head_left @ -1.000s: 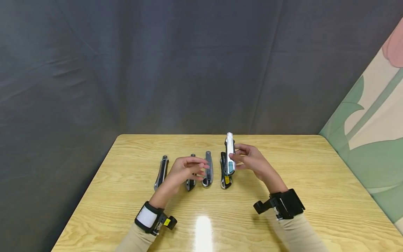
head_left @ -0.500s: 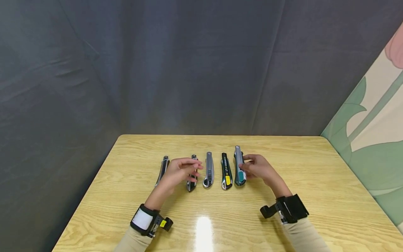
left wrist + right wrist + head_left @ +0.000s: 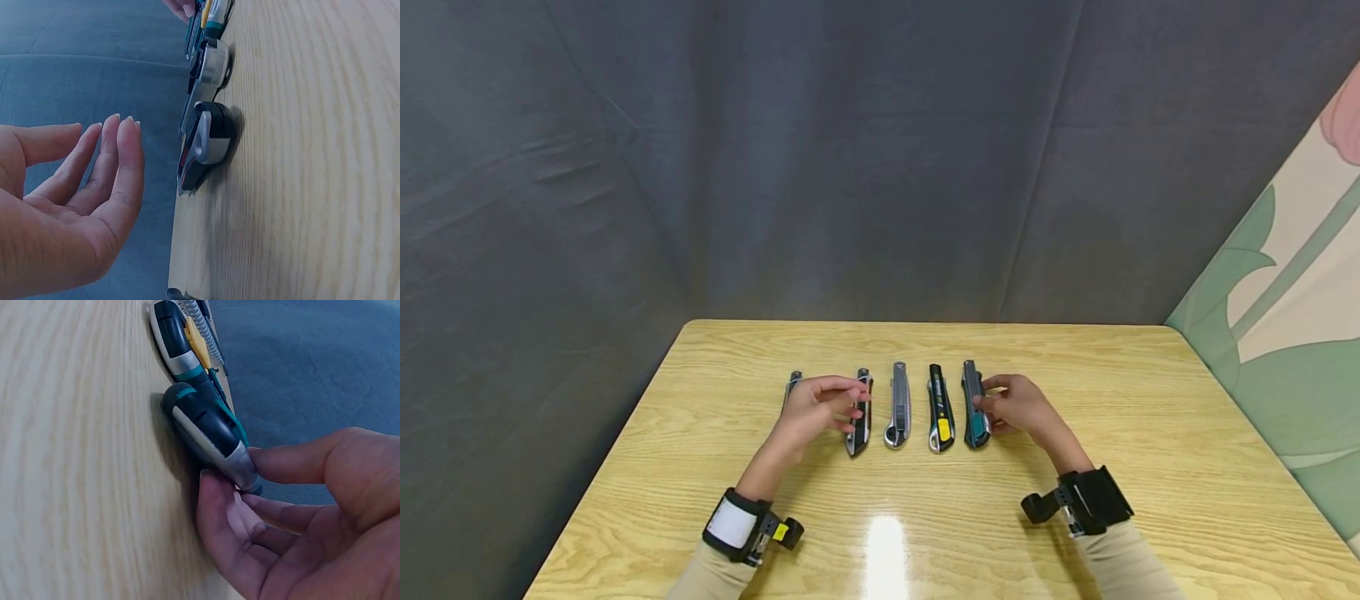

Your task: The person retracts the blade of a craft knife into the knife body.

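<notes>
My right hand (image 3: 1018, 408) pinches a utility knife with a teal slider (image 3: 976, 408) between thumb and fingers. In the right wrist view this knife (image 3: 212, 428) is low at the wooden surface, slightly tilted. Left of it lies a black utility knife with a yellow slider (image 3: 940, 408), then a grey utility knife (image 3: 898, 404). My left hand (image 3: 816, 412) hovers with loosely bent fingers beside a black and silver utility knife (image 3: 862, 421), holding nothing. In the left wrist view a gap separates its fingertips from the knives. Another utility knife (image 3: 793, 385) is mostly hidden behind the left hand.
The knives stand in a row on a light wooden table (image 3: 880, 492). A dark grey cloth (image 3: 880, 167) hangs behind its far edge. On the right is a flower-patterned cloth (image 3: 1292, 333). Both wrists wear black camera straps (image 3: 1093, 498).
My right hand has lowered the teal-slider knife and carried it right, from above the yellow-slider knife to the row's right end. My left hand has drifted left, away from the grey knife.
</notes>
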The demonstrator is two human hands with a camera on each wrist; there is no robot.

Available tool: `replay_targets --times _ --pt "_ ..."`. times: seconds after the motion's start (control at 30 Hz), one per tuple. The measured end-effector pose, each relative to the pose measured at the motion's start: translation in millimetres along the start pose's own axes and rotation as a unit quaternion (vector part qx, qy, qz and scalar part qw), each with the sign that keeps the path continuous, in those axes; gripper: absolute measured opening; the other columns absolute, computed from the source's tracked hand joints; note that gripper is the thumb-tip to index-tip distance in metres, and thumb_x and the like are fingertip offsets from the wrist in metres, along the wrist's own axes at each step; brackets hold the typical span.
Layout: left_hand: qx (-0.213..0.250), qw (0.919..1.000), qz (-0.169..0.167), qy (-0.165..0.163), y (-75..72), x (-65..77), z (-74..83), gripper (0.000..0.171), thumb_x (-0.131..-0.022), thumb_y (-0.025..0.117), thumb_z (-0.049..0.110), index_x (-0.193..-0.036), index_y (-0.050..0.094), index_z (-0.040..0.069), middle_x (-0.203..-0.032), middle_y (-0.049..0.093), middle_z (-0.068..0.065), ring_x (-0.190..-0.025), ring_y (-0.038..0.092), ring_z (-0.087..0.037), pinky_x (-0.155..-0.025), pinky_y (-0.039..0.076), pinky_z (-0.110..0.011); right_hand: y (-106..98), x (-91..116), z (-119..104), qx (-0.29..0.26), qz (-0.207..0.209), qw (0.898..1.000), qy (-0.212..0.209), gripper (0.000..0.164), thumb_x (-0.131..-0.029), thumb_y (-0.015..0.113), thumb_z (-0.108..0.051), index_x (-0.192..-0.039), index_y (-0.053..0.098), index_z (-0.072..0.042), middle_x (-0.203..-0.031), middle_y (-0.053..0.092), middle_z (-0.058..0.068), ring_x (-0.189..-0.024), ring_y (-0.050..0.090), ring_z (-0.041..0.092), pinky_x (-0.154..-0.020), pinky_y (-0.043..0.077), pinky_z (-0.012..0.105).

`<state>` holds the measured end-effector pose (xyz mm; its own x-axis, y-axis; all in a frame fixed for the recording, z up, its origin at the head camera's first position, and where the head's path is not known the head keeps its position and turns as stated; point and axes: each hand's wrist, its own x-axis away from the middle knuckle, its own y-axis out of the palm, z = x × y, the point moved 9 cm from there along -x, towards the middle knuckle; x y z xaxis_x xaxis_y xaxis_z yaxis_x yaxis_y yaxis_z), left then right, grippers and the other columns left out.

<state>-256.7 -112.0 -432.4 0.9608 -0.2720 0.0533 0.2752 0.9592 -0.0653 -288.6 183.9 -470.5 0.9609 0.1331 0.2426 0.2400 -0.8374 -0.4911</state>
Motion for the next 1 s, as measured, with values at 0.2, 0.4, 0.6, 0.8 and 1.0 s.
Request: replay_targets --times 0.2,0.4,0.6,0.8,1.0 --pt "-0.014 0.9988 0.044 0.015 -11.2 -1.4 -1.3 0.03 -0.09 0.063 0.021 -0.113 0.065 0.001 -0.113 0.066 -0.023 -0.095 0.061 -0.041 -0.079 0.059 -0.055 -3.0 0.9 -2.4 0.043 0.021 0.999 0.006 0.043 -0.091 0.061 -0.019 -0.127 0.05 0.002 -0.091 0.065 0.017 -0.066 0.064 0.02 -0.058 0.063 0.037" --pt "-0.038 0.9966 0.07 0.022 -17.4 1.1 1.9 0.026 -0.091 0.062 0.019 -0.11 0.067 0.002 -0.112 0.066 -0.024 -0.094 0.061 -0.04 -0.08 0.058 -0.055 -3.8 5.8 -7.3 0.073 0.036 0.997 0.007 0.038 -0.091 0.06 -0.015 -0.124 0.051 0.002 -0.099 0.062 0.021 -0.065 0.064 0.02 -0.053 0.063 0.035" --pt "-0.05 0.9931 0.101 0.032 -26.2 1.8 3.6 0.023 -0.091 0.062 0.017 -0.108 0.068 0.004 -0.107 0.069 -0.02 -0.092 0.061 -0.04 -0.079 0.058 -0.057 -9.6 12.1 -17.7 0.138 0.07 0.988 -0.015 0.034 -0.09 0.059 -0.014 -0.119 0.055 0.003 -0.101 0.063 0.024 -0.059 0.064 0.018 -0.049 0.061 0.033" --pt "-0.086 0.9831 0.144 0.074 -38.9 6.5 11.8 0.022 -0.09 0.064 0.019 -0.107 0.069 0.007 -0.104 0.072 -0.011 -0.094 0.063 -0.027 -0.083 0.056 -0.055 -19.7 16.5 -25.6 0.249 0.127 0.959 -0.041 0.03 -0.087 0.061 -0.022 -0.111 0.064 -0.002 -0.093 0.07 0.017 -0.056 0.059 0.016 -0.043 0.048 0.028" --pt "-0.199 0.95 0.204 0.128 -55.3 12.5 23.6 0.023 -0.089 0.064 0.033 -0.104 0.071 0.016 -0.098 0.072 -0.004 -0.084 0.063 -0.011 -0.079 0.057 -0.044 -31.7 21.4 -36.1 0.276 0.199 0.937 -0.082 0.029 -0.088 0.06 -0.022 -0.112 0.065 -0.006 -0.088 0.071 0.014 -0.056 0.056 0.017 -0.038 0.043 0.027"
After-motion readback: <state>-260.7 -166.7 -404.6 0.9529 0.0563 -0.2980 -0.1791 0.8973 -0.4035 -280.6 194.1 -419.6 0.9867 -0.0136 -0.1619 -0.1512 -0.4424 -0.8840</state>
